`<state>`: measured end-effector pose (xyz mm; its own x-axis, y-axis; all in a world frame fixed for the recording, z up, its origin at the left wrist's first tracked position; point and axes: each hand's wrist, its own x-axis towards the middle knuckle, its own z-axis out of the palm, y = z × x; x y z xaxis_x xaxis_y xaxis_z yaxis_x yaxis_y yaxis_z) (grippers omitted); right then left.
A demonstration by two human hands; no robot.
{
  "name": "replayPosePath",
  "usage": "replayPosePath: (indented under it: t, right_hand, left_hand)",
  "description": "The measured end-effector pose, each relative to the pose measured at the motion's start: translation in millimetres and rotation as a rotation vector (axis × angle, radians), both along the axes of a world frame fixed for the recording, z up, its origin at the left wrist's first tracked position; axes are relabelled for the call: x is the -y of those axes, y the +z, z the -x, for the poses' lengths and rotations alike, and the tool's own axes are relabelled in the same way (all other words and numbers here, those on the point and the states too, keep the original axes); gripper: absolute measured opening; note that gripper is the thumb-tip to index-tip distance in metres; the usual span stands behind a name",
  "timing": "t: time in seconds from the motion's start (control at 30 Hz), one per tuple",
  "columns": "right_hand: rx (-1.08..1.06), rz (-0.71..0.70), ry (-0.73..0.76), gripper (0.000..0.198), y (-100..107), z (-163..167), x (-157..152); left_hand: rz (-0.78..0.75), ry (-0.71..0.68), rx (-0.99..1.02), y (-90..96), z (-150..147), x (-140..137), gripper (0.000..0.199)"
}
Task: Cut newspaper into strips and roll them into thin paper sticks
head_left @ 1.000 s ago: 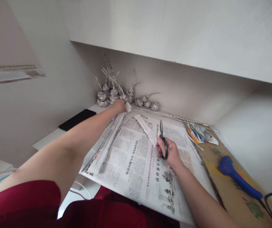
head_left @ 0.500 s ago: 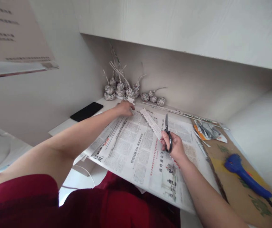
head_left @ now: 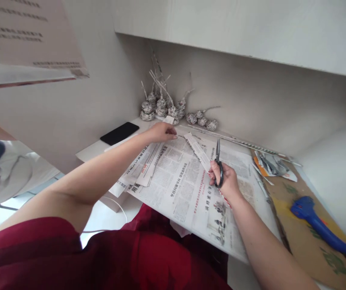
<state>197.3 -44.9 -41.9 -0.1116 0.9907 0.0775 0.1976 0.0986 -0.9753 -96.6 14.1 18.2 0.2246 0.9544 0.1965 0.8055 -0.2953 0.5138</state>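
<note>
My right hand (head_left: 227,181) grips black-handled scissors (head_left: 218,163), their blades pointing away from me. A narrow newspaper strip (head_left: 197,150) runs from the same hand towards the far left. Over the far left part of the newspaper sheets (head_left: 179,181), my left hand (head_left: 162,132) reaches out palm down. Its fingers are loosely bent and apart, with nothing visible in them. Close under the left forearm lie cut newspaper pieces (head_left: 149,163). A small white piece of paper (head_left: 168,119) is just beyond the left hand.
Woven paper gourd shapes (head_left: 161,108) stand in the back corner, smaller balls (head_left: 202,121) beside them. Thin paper rods (head_left: 236,141) lie along the wall. A black phone (head_left: 120,133) is at left, a blue glue gun (head_left: 319,225) on cardboard at right. Another person's clothing (head_left: 12,173) shows far left.
The view has turned left, so everything sits farther right in it. Another person has come into sight at the left edge. Both hands stay nearly in place; the right still holds the scissors.
</note>
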Motion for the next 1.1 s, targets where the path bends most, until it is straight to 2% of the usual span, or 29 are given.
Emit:
replayPosePath:
  t: [0.2, 0.27, 0.4, 0.43, 0.53, 0.6, 0.67, 0.8, 1.0, 1.1]
  right_hand:
    - [-0.025, 0.021, 0.008, 0.043, -4.0, -1.3, -2.2]
    - [-0.024, 0.019, 0.007, 0.043, -4.5, -1.9, -2.8]
    - [-0.022, 0.004, -0.007, 0.044, -3.5, -2.0, -1.8]
    - [-0.022, 0.002, -0.006, 0.044, -3.0, -1.8, -1.3]
    - [-0.041, 0.005, -0.012, 0.043, -1.4, -1.4, 0.0]
    - [-0.058, -0.011, -0.034, 0.042, 0.8, -2.1, -0.2]
    - [-0.080, -0.046, -0.077, 0.041, 4.5, -4.0, -1.2]
    - [-0.185, -0.090, -0.192, 0.042, 14.7, -10.8, -4.8]
    - [-0.294, -0.069, -0.289, 0.044, 21.4, -19.9, -11.1]
    - [-0.329, -0.044, -0.310, 0.044, 17.2, -21.2, -14.7]
  left_hand:
    - [0.090, -0.190, -0.025, 10.4, -7.3, 26.6, 0.034]
    - [0.081, -0.264, -0.013, 12.7, -22.2, 26.2, 0.031]
    - [-0.005, -0.305, 0.042, 13.1, -66.1, 20.3, 0.030]
    - [-0.004, -0.299, 0.052, 11.4, -77.6, 19.5, 0.032]
    - [0.024, -0.394, 0.088, 1.8, -107.5, 19.7, 0.029]
    - [0.024, -0.429, 0.106, -6.8, -121.4, 21.7, 0.020]
    - [0.006, -0.441, 0.108, -15.4, -130.5, 24.0, 0.021]
    - [-0.091, -0.482, 0.041, -27.4, -139.4, 26.9, 0.041]
    - [-0.149, -0.418, -0.034, -31.9, -144.3, 20.3, 0.040]
    - [-0.178, -0.462, -0.100, -37.1, -146.1, 15.6, 0.043]
